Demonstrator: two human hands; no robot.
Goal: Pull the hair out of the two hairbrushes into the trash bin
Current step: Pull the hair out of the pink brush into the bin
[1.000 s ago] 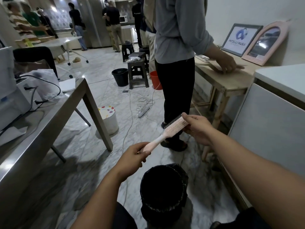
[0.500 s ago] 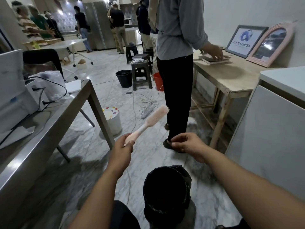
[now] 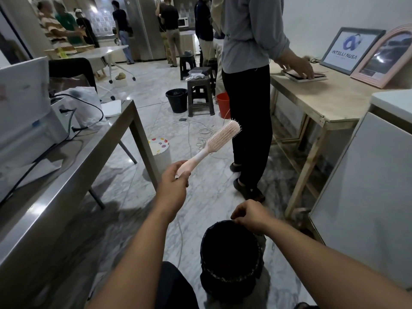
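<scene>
Hair, if any was pulled, is too fine to see now. One second ago the right hand [image 3: 250, 216] was at the bristles of the pale pink plastic hairbrush [image 3: 213, 144]; now it has come down to the rim of the black round trash bin [image 3: 231, 259] on the marble floor, fingers curled together as if pinching, but I cannot tell what they hold. The left hand [image 3: 174, 186] keeps its fingers clamped on the brush handle and has lifted the brush up and away, well apart from the bin. I judge one pull is being dropped; the bristles look almost clean. A second hairbrush is not visible.
</scene>
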